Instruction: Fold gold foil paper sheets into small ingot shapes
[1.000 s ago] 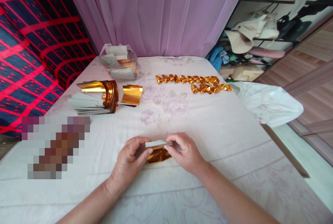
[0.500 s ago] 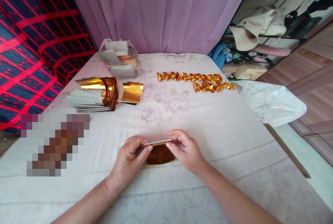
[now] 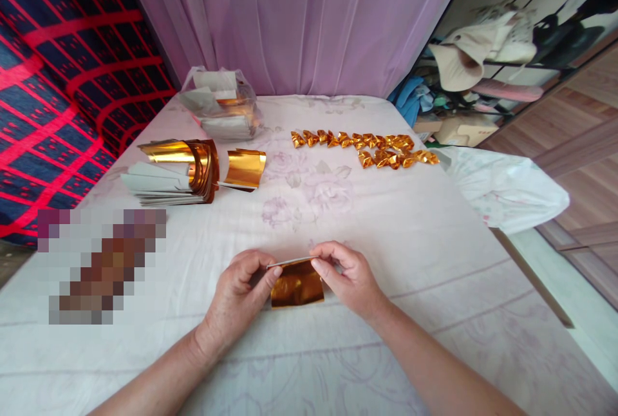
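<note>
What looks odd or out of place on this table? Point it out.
Nothing looks spilled or plainly damaged. Some curled gold foil lies apart from the fanned stack, just to its right, so it looks stray. The held gold sheet seems slightly rippled. A pixelated patch on the left hides whatever is there.

Held sheet (image 3: 298,284): glossy, metallic-looking foil face; sheet stack (image 3: 161,185): matt paper backs, mirror-like foil fronts; bag (image 3: 248,91): clear, crinkled plastic; curtain (image 3: 309,23): smooth, pleated cloth.

Bright, diffuse | sheen on gold sheet (image 3: 297,286) | edges stretched, perhaps soft
</note>
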`<state>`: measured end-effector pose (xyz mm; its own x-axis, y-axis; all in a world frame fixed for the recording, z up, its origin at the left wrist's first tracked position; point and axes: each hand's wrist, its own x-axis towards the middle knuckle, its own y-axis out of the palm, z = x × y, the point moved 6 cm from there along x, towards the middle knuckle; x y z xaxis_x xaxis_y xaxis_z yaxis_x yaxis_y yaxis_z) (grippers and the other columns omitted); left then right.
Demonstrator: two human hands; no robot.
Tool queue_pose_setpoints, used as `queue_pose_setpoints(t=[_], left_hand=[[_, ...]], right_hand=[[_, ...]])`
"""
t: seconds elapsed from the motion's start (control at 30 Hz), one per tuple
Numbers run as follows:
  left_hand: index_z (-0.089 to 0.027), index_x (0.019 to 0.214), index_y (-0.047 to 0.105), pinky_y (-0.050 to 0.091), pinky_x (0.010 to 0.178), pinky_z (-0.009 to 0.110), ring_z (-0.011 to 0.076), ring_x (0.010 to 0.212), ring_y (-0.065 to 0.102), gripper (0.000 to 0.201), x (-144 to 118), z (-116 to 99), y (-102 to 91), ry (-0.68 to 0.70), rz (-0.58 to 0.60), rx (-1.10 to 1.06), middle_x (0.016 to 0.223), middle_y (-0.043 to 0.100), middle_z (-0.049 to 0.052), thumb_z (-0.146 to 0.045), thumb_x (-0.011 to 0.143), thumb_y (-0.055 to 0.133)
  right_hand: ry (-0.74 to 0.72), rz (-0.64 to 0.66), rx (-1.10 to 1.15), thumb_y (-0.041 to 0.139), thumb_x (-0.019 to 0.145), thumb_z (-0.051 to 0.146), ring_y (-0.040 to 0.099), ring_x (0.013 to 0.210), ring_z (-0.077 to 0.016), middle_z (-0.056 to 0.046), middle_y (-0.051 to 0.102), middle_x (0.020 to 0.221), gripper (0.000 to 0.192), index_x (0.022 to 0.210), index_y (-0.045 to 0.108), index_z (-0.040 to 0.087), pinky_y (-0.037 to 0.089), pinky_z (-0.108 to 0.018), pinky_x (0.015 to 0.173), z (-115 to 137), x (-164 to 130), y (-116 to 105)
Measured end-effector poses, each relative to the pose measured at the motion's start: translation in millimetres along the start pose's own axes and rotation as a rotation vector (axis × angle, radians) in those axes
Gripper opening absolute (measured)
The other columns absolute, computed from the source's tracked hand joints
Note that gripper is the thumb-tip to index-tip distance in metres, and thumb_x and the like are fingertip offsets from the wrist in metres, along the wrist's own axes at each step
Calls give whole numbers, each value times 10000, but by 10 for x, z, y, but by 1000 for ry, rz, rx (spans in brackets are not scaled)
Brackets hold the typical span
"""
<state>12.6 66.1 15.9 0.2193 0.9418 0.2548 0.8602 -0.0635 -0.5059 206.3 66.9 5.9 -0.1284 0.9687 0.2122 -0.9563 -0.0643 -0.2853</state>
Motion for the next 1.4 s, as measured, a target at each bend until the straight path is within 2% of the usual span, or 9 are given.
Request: queue_pose_setpoints(t=[0.5, 1.03, 1.4], left_hand=[[-196, 790, 638, 471, 675, 249, 131, 688, 595, 180, -2, -16, -12, 32, 3, 2, 713, 626, -2, -295, 917, 557], [-201, 771, 632, 450, 656, 230, 116, 649, 573, 178, -7, 58, 3, -20, 18, -26, 685, 599, -23, -284, 914, 565], [-208, 772, 655, 471, 665, 238, 122, 668, 616, 174, -5, 100, 6, -20, 6, 2, 711, 660, -17, -304, 899, 585]], right_hand=[[-35, -58, -32, 591, 842, 236, 625, 600, -117, 4, 688, 696, 81, 805, 656, 204, 502, -207, 552, 45, 10, -29], [-110, -100, -125, 593, 832, 192, 631, 585, -105, 19, 692, 676, 80, 790, 658, 212, 504, -187, 554, 118, 8, -47], [-117, -127, -161, 599, 828, 179, 644, 609, -114, 14, 696, 697, 78, 799, 662, 215, 512, -195, 569, 114, -8, -49]])
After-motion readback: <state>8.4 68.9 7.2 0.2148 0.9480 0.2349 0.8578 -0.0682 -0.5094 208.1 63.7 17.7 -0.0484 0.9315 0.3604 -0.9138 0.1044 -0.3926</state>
